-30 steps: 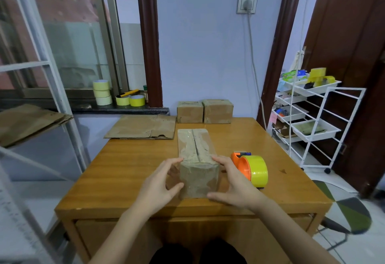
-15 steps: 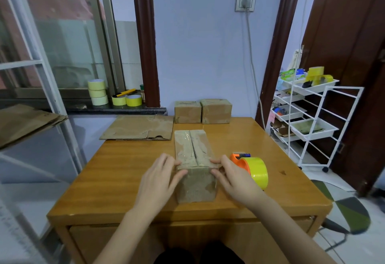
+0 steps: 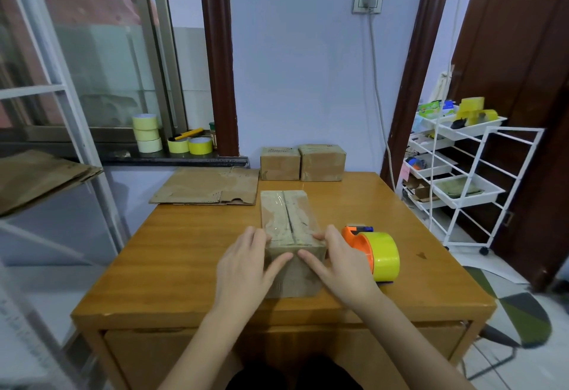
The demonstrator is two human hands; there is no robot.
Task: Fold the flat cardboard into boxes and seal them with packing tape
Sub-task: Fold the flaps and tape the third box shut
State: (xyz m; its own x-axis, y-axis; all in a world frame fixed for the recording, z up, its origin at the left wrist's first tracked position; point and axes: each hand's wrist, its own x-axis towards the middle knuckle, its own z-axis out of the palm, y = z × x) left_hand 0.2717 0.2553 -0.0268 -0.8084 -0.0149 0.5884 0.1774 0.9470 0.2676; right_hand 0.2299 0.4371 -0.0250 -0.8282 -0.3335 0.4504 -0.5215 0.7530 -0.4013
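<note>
Taped box (image 3: 289, 223) stands at centre frame on the tabletop (image 3: 184, 254), its seam running away from the viewer. Left hand (image 3: 246, 266) and right hand (image 3: 341, 263) flank its near end, fingers straight and pressing its near face and top edge; neither grip is clenched. Tape dispenser (image 3: 377, 254) sits just right of the right hand. 2 boxes (image 3: 303, 163) and flat cardboard (image 3: 209, 187) lie at the far edge.
</note>
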